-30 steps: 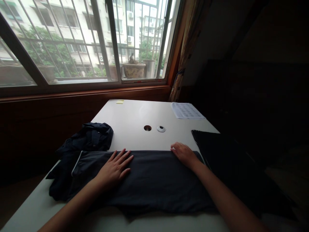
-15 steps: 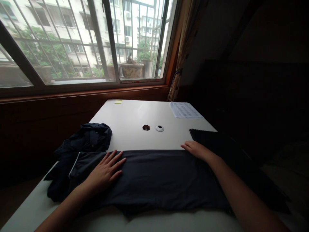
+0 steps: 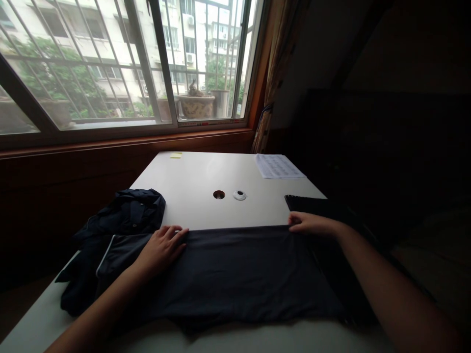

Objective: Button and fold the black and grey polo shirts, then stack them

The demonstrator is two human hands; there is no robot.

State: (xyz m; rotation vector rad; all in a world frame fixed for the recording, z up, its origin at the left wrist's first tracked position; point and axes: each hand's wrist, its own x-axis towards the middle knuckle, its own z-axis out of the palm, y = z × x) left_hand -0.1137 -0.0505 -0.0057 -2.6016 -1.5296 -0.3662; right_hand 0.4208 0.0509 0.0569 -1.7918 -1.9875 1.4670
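Observation:
A dark navy garment (image 3: 239, 274) with white piping at its left end lies spread flat across the near part of the white table (image 3: 206, 181). My left hand (image 3: 162, 247) rests on the garment near its far edge, fingers curled down onto the cloth. My right hand (image 3: 307, 223) is at the garment's far right corner, fingers closed in a pinch on the fabric edge. Both forearms reach in from the bottom of the view.
A crumpled dark garment (image 3: 125, 215) lies at the left of the table. A folded dark cloth (image 3: 324, 206) sits at the right edge. A printed sheet (image 3: 277, 165), a yellow note (image 3: 175, 155), a cable hole (image 3: 219, 194) and its white cap (image 3: 239, 195) lie further back. The window is beyond.
My right hand slid right along the garment's far edge to its corner and closed on it. My left hand moved slightly left and its fingers curled. The cloth lies flatter and wider.

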